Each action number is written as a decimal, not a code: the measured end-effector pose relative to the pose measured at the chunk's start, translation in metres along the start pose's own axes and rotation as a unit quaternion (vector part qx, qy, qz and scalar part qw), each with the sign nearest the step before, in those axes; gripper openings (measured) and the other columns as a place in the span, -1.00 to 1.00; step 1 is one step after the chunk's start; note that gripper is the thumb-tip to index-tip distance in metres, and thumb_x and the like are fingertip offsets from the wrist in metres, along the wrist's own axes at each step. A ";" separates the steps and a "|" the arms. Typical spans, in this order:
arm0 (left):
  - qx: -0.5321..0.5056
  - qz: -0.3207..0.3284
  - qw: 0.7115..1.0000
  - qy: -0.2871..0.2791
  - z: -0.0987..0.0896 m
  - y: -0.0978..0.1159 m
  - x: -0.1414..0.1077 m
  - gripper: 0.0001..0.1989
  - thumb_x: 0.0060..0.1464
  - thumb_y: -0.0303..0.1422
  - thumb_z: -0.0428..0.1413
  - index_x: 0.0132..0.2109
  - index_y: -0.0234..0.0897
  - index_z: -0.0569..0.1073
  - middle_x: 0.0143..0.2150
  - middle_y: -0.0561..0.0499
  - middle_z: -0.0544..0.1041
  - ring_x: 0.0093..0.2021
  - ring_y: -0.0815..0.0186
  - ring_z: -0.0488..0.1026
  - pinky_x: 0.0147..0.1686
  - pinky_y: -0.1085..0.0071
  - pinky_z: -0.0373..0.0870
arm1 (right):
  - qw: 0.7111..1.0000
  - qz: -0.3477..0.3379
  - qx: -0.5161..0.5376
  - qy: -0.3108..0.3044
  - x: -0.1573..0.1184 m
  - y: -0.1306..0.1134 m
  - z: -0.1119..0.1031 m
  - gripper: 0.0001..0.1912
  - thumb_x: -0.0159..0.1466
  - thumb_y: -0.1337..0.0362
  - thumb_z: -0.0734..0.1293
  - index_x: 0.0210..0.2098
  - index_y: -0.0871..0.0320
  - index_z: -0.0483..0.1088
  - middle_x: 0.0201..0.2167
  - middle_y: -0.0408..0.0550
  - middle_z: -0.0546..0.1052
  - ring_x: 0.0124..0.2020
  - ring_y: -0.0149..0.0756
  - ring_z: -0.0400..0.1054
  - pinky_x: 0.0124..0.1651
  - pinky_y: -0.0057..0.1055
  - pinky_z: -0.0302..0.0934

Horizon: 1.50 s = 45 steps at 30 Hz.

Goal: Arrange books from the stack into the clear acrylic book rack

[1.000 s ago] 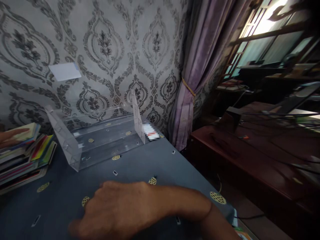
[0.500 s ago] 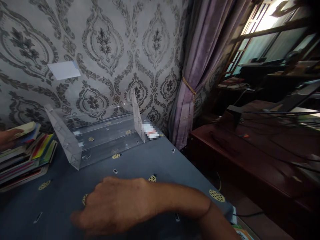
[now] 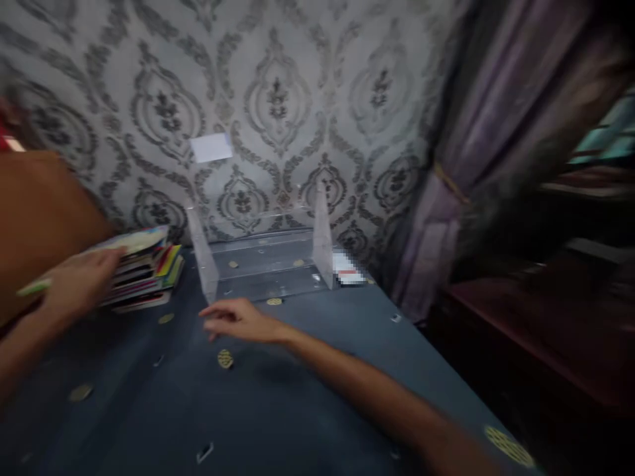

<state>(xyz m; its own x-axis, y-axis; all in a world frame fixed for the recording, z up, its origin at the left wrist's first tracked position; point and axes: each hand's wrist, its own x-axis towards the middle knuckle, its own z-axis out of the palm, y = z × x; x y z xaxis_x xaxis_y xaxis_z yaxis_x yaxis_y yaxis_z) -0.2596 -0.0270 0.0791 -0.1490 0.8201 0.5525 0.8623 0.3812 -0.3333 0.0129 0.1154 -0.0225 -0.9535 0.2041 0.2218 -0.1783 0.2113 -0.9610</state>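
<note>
My left hand [image 3: 82, 281] is at the left edge of a stack of books and booklets [image 3: 149, 271], its fingers stretched over the top one. A green-tipped thing shows beside its wrist. My right hand [image 3: 238, 318] hovers over the dark blue tablecloth, fingers apart and slightly bent, nothing in them. Just beyond it stands a clear plastic rack [image 3: 325, 241] with two side panels and see-through tiers, which hold nothing. The picture is blurred by motion.
Behind the table is a patterned wall with a white card [image 3: 211, 147] on it. A brown board or box [image 3: 44, 218] stands at the left. A white packet [image 3: 348, 268] lies right of the rack. A purple curtain [image 3: 436, 231] and dark red furniture [image 3: 536, 317] are at the right.
The view has swung left, so the rack and wall appear further right. My right hand has moved forward, nearer the rack. More of my left hand and the book stack shows.
</note>
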 end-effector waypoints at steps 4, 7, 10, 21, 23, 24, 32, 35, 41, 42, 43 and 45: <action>0.046 0.050 0.997 0.047 0.010 0.013 -0.031 -0.61 0.20 -0.53 -0.09 0.08 -0.31 0.47 -0.06 -0.20 0.61 -0.10 0.08 0.54 -0.14 0.24 0.43 | 0.954 0.075 0.287 0.037 0.029 0.014 0.011 -0.56 0.33 0.02 0.38 0.04 0.19 0.37 -0.17 0.03 0.56 -0.22 -0.24 0.56 -0.22 -0.36 0.43; 0.003 0.113 0.986 0.125 0.016 0.035 -0.053 -0.59 0.23 -0.55 -0.09 0.12 -0.28 0.49 -0.03 -0.22 0.61 -0.08 0.09 0.54 -0.11 0.23 0.44 | 0.914 0.101 0.392 0.038 0.051 0.003 0.019 -0.52 0.36 -0.10 0.30 0.02 0.18 0.32 -0.19 0.05 0.58 -0.15 -0.18 0.56 -0.18 -0.28 0.46; -0.032 0.170 0.968 0.181 0.014 0.059 -0.083 -0.58 0.26 -0.58 -0.06 0.20 -0.29 0.43 -0.06 -0.19 0.62 -0.09 0.15 0.55 -0.08 0.28 0.43 | 0.897 0.124 0.423 0.042 0.064 -0.002 0.030 -0.58 0.42 -0.08 0.22 -0.08 0.18 0.35 -0.25 0.01 0.59 -0.20 -0.24 0.57 -0.19 -0.35 0.45; -0.147 0.263 0.948 0.105 0.008 0.145 -0.173 -0.74 0.30 -0.58 -0.08 0.03 -0.46 0.43 -0.22 -0.12 0.59 -0.21 0.20 0.52 -0.23 0.30 0.46 | 0.924 0.253 0.237 0.164 0.008 0.071 0.065 -0.50 -0.01 0.17 0.59 -0.21 0.14 0.32 -0.50 -0.20 0.55 -0.53 -0.35 0.42 -0.53 -0.51 0.25; -0.184 0.254 0.947 0.073 0.006 0.151 -0.173 -0.78 0.30 -0.56 -0.05 0.01 -0.40 0.43 -0.25 -0.08 0.57 -0.25 0.22 0.50 -0.27 0.31 0.45 | 0.928 0.255 0.216 0.162 -0.006 0.072 0.061 -0.47 -0.06 0.21 0.61 -0.20 0.14 0.33 -0.47 -0.18 0.58 -0.50 -0.32 0.45 -0.52 -0.51 0.25; -0.206 0.244 0.946 0.052 0.005 0.153 -0.172 -0.80 0.31 -0.53 -0.04 -0.01 -0.37 0.43 -0.25 -0.07 0.56 -0.25 0.23 0.49 -0.27 0.32 0.44 | 0.931 0.257 0.204 0.161 -0.015 0.071 0.057 -0.46 -0.06 0.20 0.60 -0.19 0.13 0.33 -0.45 -0.16 0.59 -0.48 -0.30 0.46 -0.51 -0.50 0.26; -0.331 0.138 0.930 -0.073 0.046 0.139 -0.163 -0.72 0.38 -0.33 -0.08 0.09 -0.25 0.43 0.10 -0.15 0.52 0.12 0.12 0.43 0.13 0.08 0.37 | 0.941 0.284 0.119 0.141 -0.107 0.052 0.012 -0.49 0.08 0.03 0.50 -0.12 0.11 0.29 -0.41 -0.10 0.61 -0.42 -0.25 0.54 -0.46 -0.43 0.36; -0.332 0.037 0.938 -0.093 0.075 0.134 -0.152 -0.65 0.35 -0.28 -0.09 0.15 -0.26 0.40 0.16 -0.21 0.48 0.17 0.05 0.40 0.15 0.00 0.36 | 0.941 0.312 0.001 0.132 -0.128 0.049 -0.014 -0.61 0.13 -0.02 0.40 -0.24 0.12 0.32 -0.54 -0.14 0.54 -0.59 -0.27 0.44 -0.56 -0.42 0.28; -0.403 -0.128 0.901 -0.101 0.125 0.137 -0.104 -0.33 0.23 -0.16 -0.04 0.38 -0.41 0.07 0.29 -0.35 0.38 0.29 -0.02 0.35 0.24 -0.03 0.29 | 0.775 0.138 -0.366 0.496 -0.141 0.065 -0.097 -0.56 0.18 0.11 0.25 -0.02 0.21 0.37 -0.15 0.16 0.56 -0.14 -0.03 0.47 -0.06 -0.08 0.37; -0.413 -0.140 0.894 -0.105 0.131 0.138 -0.096 -0.31 0.22 -0.17 -0.04 0.39 -0.41 0.05 0.29 -0.35 0.39 0.28 -0.02 0.36 0.24 -0.03 0.29 | 0.755 0.122 -0.381 0.521 -0.141 0.071 -0.108 -0.49 0.18 0.12 0.24 0.06 0.24 0.32 -0.02 0.24 0.52 -0.02 0.02 0.43 0.02 -0.02 0.34; -0.420 -0.146 0.889 -0.110 0.137 0.139 -0.090 -0.31 0.21 -0.18 -0.04 0.39 -0.42 0.03 0.28 -0.35 0.40 0.26 -0.02 0.38 0.24 -0.03 0.30 | 0.746 0.114 -0.385 0.531 -0.139 0.078 -0.115 -0.44 0.18 0.13 0.24 0.12 0.25 0.29 0.06 0.28 0.47 0.08 0.06 0.38 0.09 0.03 0.31; -0.428 -0.143 0.884 -0.119 0.146 0.140 -0.082 -0.32 0.20 -0.21 -0.05 0.38 -0.41 0.05 0.25 -0.33 0.44 0.24 0.00 0.42 0.23 -0.03 0.30 | 0.754 0.113 -0.377 0.526 -0.134 0.092 -0.124 -0.39 0.18 0.15 0.25 0.19 0.24 0.24 0.14 0.28 0.44 0.15 0.06 0.35 0.15 0.03 0.29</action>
<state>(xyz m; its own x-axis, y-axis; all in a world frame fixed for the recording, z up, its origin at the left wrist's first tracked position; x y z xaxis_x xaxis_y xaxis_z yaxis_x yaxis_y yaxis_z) -0.1969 0.0215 -0.1241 -0.4307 0.8475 0.3103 0.8077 0.2086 0.5514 0.1546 0.2257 -0.1198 -0.1489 0.8775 0.4558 0.5266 0.4605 -0.7146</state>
